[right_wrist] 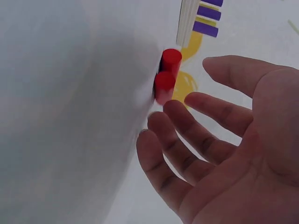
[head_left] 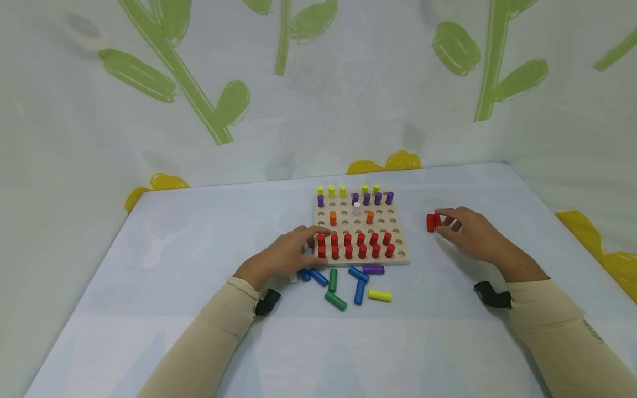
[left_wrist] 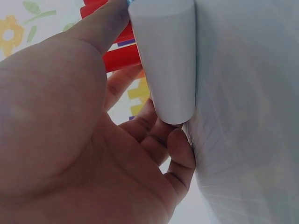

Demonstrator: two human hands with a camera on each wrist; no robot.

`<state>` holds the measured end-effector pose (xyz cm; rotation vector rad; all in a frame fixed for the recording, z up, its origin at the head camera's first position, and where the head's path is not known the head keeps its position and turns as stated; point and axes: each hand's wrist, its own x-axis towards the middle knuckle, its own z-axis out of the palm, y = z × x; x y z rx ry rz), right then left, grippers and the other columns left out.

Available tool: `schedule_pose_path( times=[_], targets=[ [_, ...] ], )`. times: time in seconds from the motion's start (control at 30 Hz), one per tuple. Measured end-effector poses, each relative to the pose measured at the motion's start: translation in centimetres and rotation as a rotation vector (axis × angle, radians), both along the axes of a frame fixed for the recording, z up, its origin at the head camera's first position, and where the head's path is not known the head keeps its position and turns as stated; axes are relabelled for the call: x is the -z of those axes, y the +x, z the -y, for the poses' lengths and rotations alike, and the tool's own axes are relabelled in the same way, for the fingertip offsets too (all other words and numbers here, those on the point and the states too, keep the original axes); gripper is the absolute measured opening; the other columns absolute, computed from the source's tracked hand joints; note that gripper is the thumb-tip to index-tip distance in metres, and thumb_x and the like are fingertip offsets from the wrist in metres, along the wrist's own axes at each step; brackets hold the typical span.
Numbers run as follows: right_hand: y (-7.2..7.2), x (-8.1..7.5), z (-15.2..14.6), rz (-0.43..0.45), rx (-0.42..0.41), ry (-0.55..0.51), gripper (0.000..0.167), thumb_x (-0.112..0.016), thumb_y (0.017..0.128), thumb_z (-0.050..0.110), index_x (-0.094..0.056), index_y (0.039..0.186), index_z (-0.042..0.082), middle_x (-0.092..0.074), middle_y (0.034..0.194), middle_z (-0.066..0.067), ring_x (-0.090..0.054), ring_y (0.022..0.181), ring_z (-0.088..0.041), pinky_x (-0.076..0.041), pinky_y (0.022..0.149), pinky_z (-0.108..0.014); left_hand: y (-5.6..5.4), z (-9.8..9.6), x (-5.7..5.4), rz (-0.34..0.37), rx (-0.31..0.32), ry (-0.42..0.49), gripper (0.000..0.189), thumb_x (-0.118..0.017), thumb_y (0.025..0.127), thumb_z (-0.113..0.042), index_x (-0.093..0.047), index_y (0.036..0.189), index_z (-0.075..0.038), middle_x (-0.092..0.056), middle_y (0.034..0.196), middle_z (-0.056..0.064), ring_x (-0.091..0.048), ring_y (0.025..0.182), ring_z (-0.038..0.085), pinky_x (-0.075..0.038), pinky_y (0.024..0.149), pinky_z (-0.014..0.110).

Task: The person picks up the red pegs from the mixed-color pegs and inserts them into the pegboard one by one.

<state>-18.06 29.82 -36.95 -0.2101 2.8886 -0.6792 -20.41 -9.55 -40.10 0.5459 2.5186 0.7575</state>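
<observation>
A wooden pegboard bears red, orange, white, purple and yellow pegs standing in its holes. My left hand holds the board's front left corner, thumb along the front edge and index finger reaching over the left side, around the leftmost red pegs. Its other fingers curl beside a white peg in the left wrist view. To the board's right, two red pegs lie side by side on the table. My right hand is at these pegs, its fingers spread and loosely bent, thumb apart.
Loose blue pegs, green pegs, a purple peg and a yellow peg lie in front of the board. The white table meets a leaf-patterned wall at the back.
</observation>
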Motion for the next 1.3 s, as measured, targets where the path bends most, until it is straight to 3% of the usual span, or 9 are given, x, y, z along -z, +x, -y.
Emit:
schedule_pose_path(
  times=[0.57,0.9,1.3],
  targets=[
    [-2.7,0.1,-1.2,0.157,-0.004,0.037,0.055,-0.061,0.099,0.025,-0.046,0.146,0.002,-0.061,0.119,-0.024,-0.057,0.103,-0.035,-0.057,0.077,-0.037,0.4,0.1,-0.5,0.006,-0.002,-0.005,0.071,-0.076,0.087,-0.044,-0.041,0.148,-0.040,-0.056,0.118,-0.001,-0.055,0.101,0.017,-0.053,0.094,0.039],
    [-3.0,0.2,-1.2,0.159,-0.023,0.048,0.049,-0.065,0.097,0.023,-0.052,0.139,0.001,-0.064,0.107,-0.020,-0.057,0.092,-0.028,-0.053,0.071,-0.032,0.3,-0.1,-0.5,0.005,0.001,-0.005,0.071,-0.076,0.087,-0.045,-0.041,0.148,-0.040,-0.056,0.117,-0.001,-0.054,0.101,0.017,-0.052,0.094,0.038],
    [-2.8,0.5,-1.4,0.130,0.011,0.023,0.045,-0.069,0.094,0.021,-0.052,0.130,0.002,-0.065,0.097,-0.015,-0.056,0.083,-0.023,-0.050,0.066,-0.029,0.4,-0.1,-0.4,-0.001,-0.001,-0.013,0.071,-0.076,0.087,-0.044,-0.041,0.148,-0.041,-0.055,0.118,-0.001,-0.054,0.102,0.017,-0.053,0.097,0.040]
  ],
)
